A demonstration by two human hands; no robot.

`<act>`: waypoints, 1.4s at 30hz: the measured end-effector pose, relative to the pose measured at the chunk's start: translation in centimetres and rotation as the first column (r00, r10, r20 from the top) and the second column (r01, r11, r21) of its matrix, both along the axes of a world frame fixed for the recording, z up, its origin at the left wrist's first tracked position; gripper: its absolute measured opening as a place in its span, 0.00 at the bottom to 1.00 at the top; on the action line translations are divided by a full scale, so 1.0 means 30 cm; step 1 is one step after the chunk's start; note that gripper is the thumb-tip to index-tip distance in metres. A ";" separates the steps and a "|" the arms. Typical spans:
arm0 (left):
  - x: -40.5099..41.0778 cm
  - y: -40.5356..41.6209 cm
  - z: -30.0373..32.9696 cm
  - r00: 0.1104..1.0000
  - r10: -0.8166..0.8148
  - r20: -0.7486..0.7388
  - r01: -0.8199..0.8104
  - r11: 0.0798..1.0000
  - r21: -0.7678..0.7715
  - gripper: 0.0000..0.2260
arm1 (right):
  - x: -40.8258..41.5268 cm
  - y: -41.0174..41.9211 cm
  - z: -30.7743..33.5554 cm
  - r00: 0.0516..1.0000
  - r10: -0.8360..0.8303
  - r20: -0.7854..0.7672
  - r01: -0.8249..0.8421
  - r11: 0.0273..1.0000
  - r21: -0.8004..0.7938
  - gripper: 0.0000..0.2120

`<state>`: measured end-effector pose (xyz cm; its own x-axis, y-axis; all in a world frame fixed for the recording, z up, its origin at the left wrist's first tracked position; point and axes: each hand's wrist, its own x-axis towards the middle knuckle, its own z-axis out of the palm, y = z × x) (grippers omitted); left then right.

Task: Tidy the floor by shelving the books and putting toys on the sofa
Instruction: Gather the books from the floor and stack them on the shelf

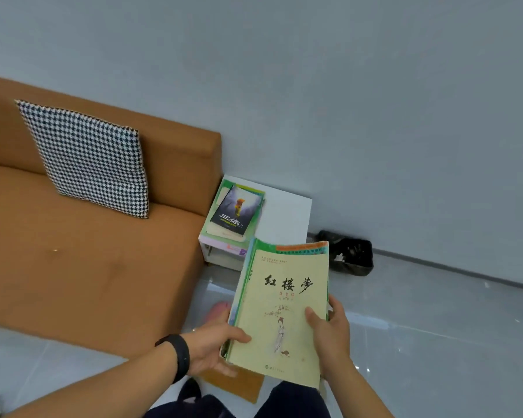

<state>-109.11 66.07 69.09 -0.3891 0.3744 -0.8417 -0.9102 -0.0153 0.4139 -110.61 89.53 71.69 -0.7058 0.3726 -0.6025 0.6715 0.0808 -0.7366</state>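
I am holding a pale yellow book (280, 315) with black brush letters on its cover. My left hand (215, 346) grips its left edge, thumb on top and fingers under. My right hand (329, 330) grips the right edge the same way. There may be a second, thinner green book under it, because I see a green edge poking out on the left, but I cannot be sure.

I think the step now is to carry this book over to the small white shelf (284, 212) next to the brown sofa (88, 267). A stack of books (236, 214) already lies on top of it, with a dark book on top. To do it well, I should keep the book flat, hold it with both hands so nothing slips out, and lay it on the stack with the edges lined up.

The book is up in the air, near the front of the shelf and lower in my view. The shelf is just beside the sofa's end.
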 end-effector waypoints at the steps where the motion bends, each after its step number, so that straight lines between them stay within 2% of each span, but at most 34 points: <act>1: -0.046 0.035 -0.023 0.999 0.029 0.017 -0.028 0.999 -0.028 0.22 | -0.075 0.022 -0.031 1.000 0.005 0.017 -0.005 1.000 -0.005 0.20; 4: -0.220 0.179 -0.109 0.992 0.126 0.028 -0.120 0.979 -0.162 0.16 | -0.316 0.125 -0.169 0.995 0.087 0.055 -0.087 0.996 -0.003 0.18; 7: -0.412 0.324 -0.167 0.982 0.183 0.040 -0.167 0.952 -0.256 0.12 | -0.540 0.228 -0.258 0.977 0.180 0.114 -0.190 0.978 0.088 0.20; 10: -0.637 0.396 -0.233 0.983 0.184 0.014 -0.173 0.943 -0.286 0.15 | -0.778 0.285 -0.342 0.956 0.254 0.145 -0.274 0.951 0.141 0.23; 14: -0.867 0.410 -0.306 0.985 0.108 -0.135 -0.160 0.864 -0.478 0.23 | -1.007 0.291 -0.421 0.939 0.307 0.155 -0.330 0.931 0.155 0.23; 16: -0.961 0.386 -0.326 0.991 -0.015 -0.133 -0.069 0.790 -0.609 0.25 | -1.108 0.294 -0.478 0.911 0.358 0.203 -0.389 0.911 0.137 0.25; 18: -1.014 0.338 -0.337 0.978 -0.203 -0.042 0.094 0.617 -0.781 0.29 | -1.202 0.297 -0.548 0.834 0.385 0.394 -0.471 0.870 0.146 0.32; 19: -1.024 0.315 -0.358 0.972 -0.234 0.017 0.148 0.554 -0.820 0.30 | -1.248 0.287 -0.583 0.792 0.347 0.502 -0.476 0.867 0.151 0.36; 20: -1.029 0.308 -0.365 0.970 -0.236 0.063 0.184 0.535 -0.824 0.29 | -1.285 0.279 -0.612 0.752 0.316 0.579 -0.464 0.877 0.124 0.37; 22: -1.030 0.328 -0.359 0.980 -0.180 0.082 0.176 0.605 -0.777 0.25 | -1.328 0.223 -0.611 0.738 0.317 0.596 -0.384 0.923 -0.015 0.36; 24: -1.002 0.385 -0.330 0.985 -0.165 0.048 0.150 0.692 -0.706 0.21 | -1.315 0.143 -0.557 0.752 0.402 0.522 -0.395 0.909 -0.130 0.35; 27: -0.890 0.437 -0.293 0.979 -0.202 0.019 0.161 0.716 -0.680 0.17 | -1.232 0.045 -0.461 0.652 0.653 0.386 -0.648 0.744 -0.164 0.28; 29: -0.777 0.440 -0.275 0.984 -0.176 0.010 0.134 0.714 -0.687 0.14 | -1.150 0.000 -0.426 0.532 0.773 0.347 -0.790 0.600 -0.126 0.23; 32: -0.585 0.437 -0.229 0.991 -0.099 -0.085 0.014 0.730 -0.684 0.14 | -0.986 -0.051 -0.374 0.335 0.886 0.321 -0.929 0.368 -0.045 0.14; 35: -0.348 0.413 -0.222 0.991 0.049 -0.126 -0.120 0.747 -0.654 0.14 | -0.792 -0.093 -0.317 0.129 0.952 0.277 -0.992 0.122 0.041 0.07; 37: -0.190 0.385 -0.238 0.977 0.163 -0.140 -0.215 0.739 -0.639 0.11 | -0.670 -0.107 -0.302 0.009 0.967 0.255 -0.997 -0.011 0.078 0.09; 40: 0.116 0.334 -0.254 0.896 0.409 -0.173 -0.422 0.665 -0.617 0.10 | -0.418 -0.158 -0.279 -0.189 0.951 0.246 -0.972 -0.217 0.092 0.12; 42: 0.291 0.313 -0.264 0.839 0.525 -0.146 -0.496 0.625 -0.603 0.10 | -0.274 -0.190 -0.260 -0.259 0.931 0.258 -0.949 -0.295 0.111 0.11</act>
